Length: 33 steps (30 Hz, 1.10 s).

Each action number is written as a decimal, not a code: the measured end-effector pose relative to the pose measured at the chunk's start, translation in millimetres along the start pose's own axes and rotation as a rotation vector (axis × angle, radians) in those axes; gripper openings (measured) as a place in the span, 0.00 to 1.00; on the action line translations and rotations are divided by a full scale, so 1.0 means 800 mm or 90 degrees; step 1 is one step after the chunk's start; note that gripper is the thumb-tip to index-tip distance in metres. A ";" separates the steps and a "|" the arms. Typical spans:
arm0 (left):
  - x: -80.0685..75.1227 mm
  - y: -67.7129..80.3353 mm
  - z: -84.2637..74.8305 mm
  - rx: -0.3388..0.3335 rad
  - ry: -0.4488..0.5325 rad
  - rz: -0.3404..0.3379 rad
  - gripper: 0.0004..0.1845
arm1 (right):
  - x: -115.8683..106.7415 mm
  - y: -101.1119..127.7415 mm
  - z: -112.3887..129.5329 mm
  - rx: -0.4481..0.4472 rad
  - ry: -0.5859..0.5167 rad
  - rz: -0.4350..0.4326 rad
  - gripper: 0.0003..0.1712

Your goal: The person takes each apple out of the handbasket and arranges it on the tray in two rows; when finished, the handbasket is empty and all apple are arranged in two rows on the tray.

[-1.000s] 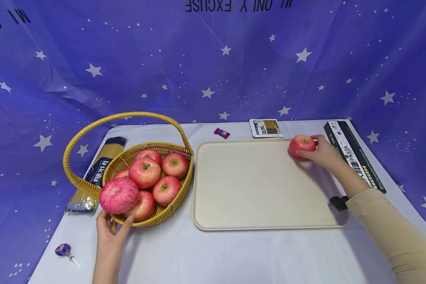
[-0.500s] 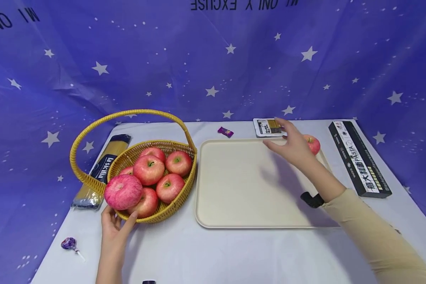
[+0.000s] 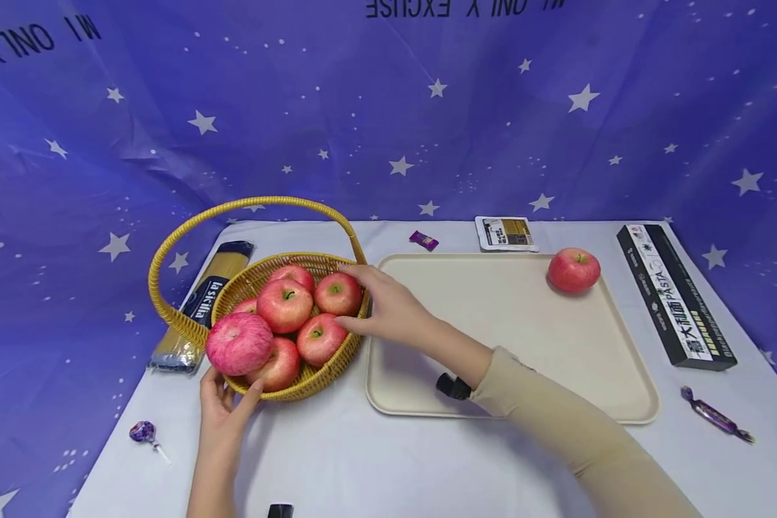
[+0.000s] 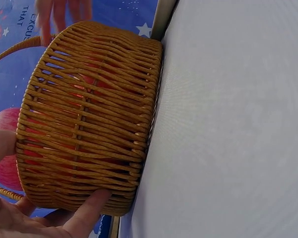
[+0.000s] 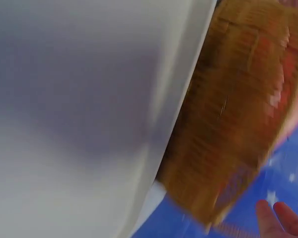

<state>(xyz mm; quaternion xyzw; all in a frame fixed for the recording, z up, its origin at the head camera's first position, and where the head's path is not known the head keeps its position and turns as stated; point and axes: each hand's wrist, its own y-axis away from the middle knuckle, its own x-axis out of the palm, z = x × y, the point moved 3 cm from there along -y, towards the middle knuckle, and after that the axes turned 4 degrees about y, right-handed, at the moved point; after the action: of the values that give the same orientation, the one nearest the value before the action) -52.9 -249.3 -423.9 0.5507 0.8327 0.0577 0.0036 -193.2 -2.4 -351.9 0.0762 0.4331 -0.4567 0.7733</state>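
A yellow wicker basket (image 3: 298, 385) with a tall handle holds several red apples; a larger pink one (image 3: 239, 343) sits at its near left rim. My left hand (image 3: 223, 392) rests against the basket's near wall (image 4: 89, 114), fingers (image 4: 84, 210) lying straight under it. My right hand (image 3: 365, 302) reaches over the basket's right rim with fingers spread around an apple (image 3: 337, 293), not gripping it. One apple (image 3: 573, 270) lies alone at the far right of the cream tray (image 3: 511, 345). The right wrist view is blurred, showing the basket (image 5: 233, 114) beside the tray (image 5: 89, 99).
A spaghetti bag (image 3: 201, 306) lies left of the basket, a black pasta box (image 3: 673, 295) right of the tray. A small packet (image 3: 505, 232) and purple candy (image 3: 423, 239) lie behind the tray. A lollipop (image 3: 144, 432) and a wrapped candy (image 3: 715, 414) lie near the front.
My right hand let go of the apple at the tray's far right and swept left across the tray to the basket. My left hand stayed on the basket.
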 end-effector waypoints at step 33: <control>0.002 0.004 -0.001 0.022 -0.001 0.007 0.40 | 0.014 -0.054 0.046 -0.003 0.034 0.011 0.46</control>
<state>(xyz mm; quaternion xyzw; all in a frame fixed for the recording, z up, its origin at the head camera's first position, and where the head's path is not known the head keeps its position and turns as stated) -50.6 -247.0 -422.4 0.5556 0.8304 0.0425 -0.0055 -202.1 -53.0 -326.1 0.0903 0.4540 -0.4471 0.7654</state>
